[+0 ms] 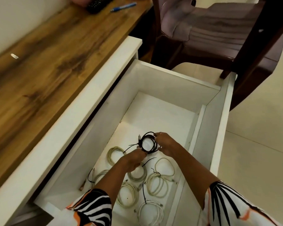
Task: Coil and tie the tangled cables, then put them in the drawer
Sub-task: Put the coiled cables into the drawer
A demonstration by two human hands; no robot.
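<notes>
Black cable coil [148,143], tied, with a plug end and a loose tie tail sticking out at its left edge, held low inside the open white drawer [201,126], above the bare middle of the drawer floor; contact with the floor not determinable. Left hand [134,159] pinching the near-left edge of the coil, fingers curled on it; right hand [166,144] gripping the right edge, fingertips on the top and lower arcs of the loop. Nearer the camera on the drawer floor, several cream cable coils [157,185] already laid flat, each bound with a thin dark tie, lying just beside one another, some partly hidden under the forearms; one more cream coil [115,153] at far left, just beside the left hand. Striped sleeves at the bottom corners. Outward: wooden table [44,67] at left carrying a blue pen [123,7] and a dark object at the top edge, too blurred to name; a padded chair [211,30] beyond the drawer; tiled floor at right. Step judged: placement of the black coil, coiling and tying apparently done for all cables in view. Next move calls for lowering the coil flat onto the free floor area beyond the cream coils, releasing both hands without springing the loops or snagging the tie tail.
</notes>
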